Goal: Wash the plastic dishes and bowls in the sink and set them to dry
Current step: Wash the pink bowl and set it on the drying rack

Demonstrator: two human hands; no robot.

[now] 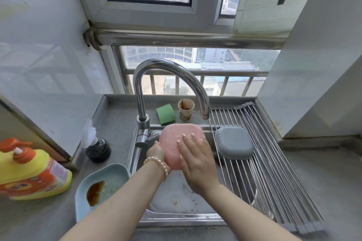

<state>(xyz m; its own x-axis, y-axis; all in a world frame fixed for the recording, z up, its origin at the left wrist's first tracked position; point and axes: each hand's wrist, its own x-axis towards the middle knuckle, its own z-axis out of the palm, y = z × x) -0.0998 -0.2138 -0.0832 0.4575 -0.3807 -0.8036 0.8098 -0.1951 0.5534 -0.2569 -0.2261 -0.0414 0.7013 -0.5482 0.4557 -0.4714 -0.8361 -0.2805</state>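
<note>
A pink plastic dish (174, 139) is held up over the sink (176, 219), its underside toward me. My left hand (155, 151) grips its left edge. My right hand (194, 160) lies flat on the underside with its fingers straight. A grey plastic dish (234, 142) rests upside down on the metal drying rack (274, 172) across the sink's right side. On the counter at the left, a light blue plate (109, 182) carries a brown sauce stain. A white dish (176, 195) with food specks lies in the sink below my hands.
The chrome faucet (145, 88) arches above the pink dish. A green sponge (166, 113) and a stained paper cup (185, 108) sit on the back ledge. At far left stands a yellow detergent bottle (33, 170); a black sink stopper (99, 149) sits by the faucet.
</note>
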